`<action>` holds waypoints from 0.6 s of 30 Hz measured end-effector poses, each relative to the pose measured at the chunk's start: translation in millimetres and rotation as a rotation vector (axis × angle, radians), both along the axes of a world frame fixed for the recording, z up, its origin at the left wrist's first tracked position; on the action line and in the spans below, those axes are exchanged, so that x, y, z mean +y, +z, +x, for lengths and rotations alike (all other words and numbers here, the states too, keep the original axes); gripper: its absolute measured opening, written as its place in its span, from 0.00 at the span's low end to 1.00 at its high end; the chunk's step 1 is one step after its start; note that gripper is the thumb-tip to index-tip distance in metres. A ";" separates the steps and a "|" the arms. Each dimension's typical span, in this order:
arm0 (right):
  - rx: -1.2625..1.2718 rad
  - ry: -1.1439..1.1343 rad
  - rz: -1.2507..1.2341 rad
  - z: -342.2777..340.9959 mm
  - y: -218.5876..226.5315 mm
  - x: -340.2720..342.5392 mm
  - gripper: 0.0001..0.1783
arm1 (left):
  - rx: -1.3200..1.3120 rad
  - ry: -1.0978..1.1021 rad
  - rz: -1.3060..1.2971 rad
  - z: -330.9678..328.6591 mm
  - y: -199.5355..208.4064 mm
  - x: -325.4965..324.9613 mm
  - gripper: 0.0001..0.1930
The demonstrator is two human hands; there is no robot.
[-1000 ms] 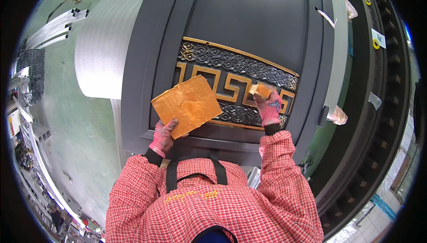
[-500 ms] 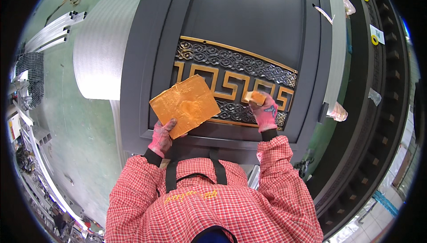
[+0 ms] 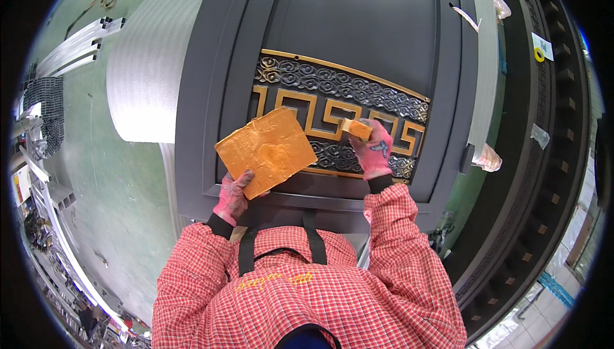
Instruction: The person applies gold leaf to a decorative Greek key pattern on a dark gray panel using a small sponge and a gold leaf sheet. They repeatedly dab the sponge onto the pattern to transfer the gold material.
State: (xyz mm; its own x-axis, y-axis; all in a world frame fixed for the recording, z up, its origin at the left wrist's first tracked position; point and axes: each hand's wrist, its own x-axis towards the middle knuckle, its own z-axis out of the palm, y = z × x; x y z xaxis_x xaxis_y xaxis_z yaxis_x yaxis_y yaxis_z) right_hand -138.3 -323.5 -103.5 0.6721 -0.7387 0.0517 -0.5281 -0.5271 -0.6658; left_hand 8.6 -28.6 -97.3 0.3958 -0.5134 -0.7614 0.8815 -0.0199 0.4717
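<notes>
My left hand (image 3: pixel 231 199), in a stained pink glove, grips the lower left edge of a flat square board (image 3: pixel 267 151) coated with gold-orange paint. It is tilted over the near left part of a dark grey door panel (image 3: pixel 366 13). In my gloved right hand (image 3: pixel 375 151) a small sponge block (image 3: pixel 358 130), pale on one end and orange on its face, is pinched over the raised key pattern (image 3: pixel 296 98). That pattern is gold, between two bands of dark scrollwork (image 3: pixel 345 85). Whether the sponge touches the pattern is hard to tell.
White foam sheeting (image 3: pixel 150 61) lies left of the panel, with metal tubes (image 3: pixel 77 48) beyond it on the green floor. Along the right runs a long dark frame (image 3: pixel 511 189) bearing a yellow tape roll (image 3: pixel 539 54) and a scrap of clear plastic (image 3: pixel 540 135).
My right hand with the sponge has shifted left and slightly farther away along the key pattern. The left hand and its board have stayed almost still.
</notes>
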 end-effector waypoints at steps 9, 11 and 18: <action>0.065 0.086 -0.101 4.7 -10.5 -4.0 0.15 | 0.015 0.027 0.014 2.9 0.4 8.2 0.25; 0.082 0.083 -0.065 5.5 -13.3 -5.5 0.14 | 0.013 0.035 0.016 2.8 0.1 9.6 0.25; 0.034 0.020 -0.031 2.7 -20.1 -13.7 0.18 | 0.013 0.029 -0.002 4.7 1.2 8.9 0.26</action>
State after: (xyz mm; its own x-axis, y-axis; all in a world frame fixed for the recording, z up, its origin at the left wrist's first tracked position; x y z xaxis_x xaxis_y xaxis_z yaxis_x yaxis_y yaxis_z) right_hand -135.6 -337.2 -123.6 0.6882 -0.7237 0.0517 -0.5393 -0.5580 -0.6307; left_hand 13.3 -19.7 -96.0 0.4011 -0.5033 -0.7654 0.8876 0.0069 0.4606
